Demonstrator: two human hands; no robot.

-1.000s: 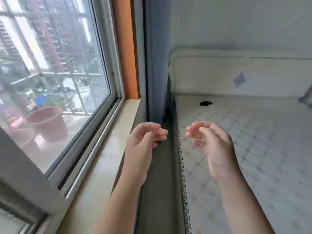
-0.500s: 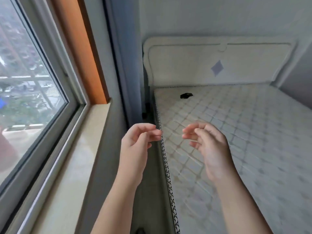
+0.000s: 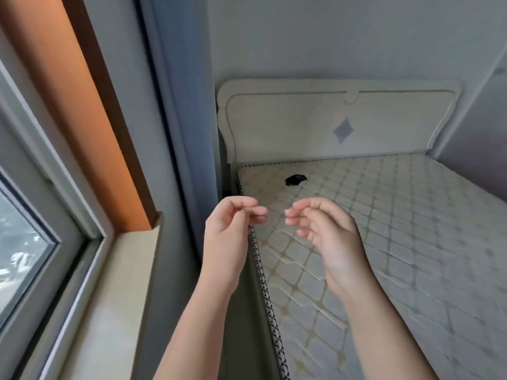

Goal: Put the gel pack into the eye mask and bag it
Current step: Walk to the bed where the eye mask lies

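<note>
A small black object (image 3: 295, 179) lies on the bare mattress (image 3: 411, 242) near its far left corner; it is too small to tell what it is. No gel pack or bag shows. My left hand (image 3: 229, 237) hovers over the gap beside the mattress edge, fingers loosely curled and holding nothing. My right hand (image 3: 329, 237) hangs over the mattress, fingers also loosely curled and empty. Both hands face each other, a short gap apart, well short of the black object.
A cream headboard (image 3: 340, 124) stands at the far end of the mattress. A window sill (image 3: 115, 297) and window frame (image 3: 55, 242) run along the left, with an orange-brown strip (image 3: 82, 105) and a grey curtain (image 3: 181, 133) beside it.
The view has swung right, away from the window and toward the bed. Both hands kept their loosely curled pose and their spacing.
</note>
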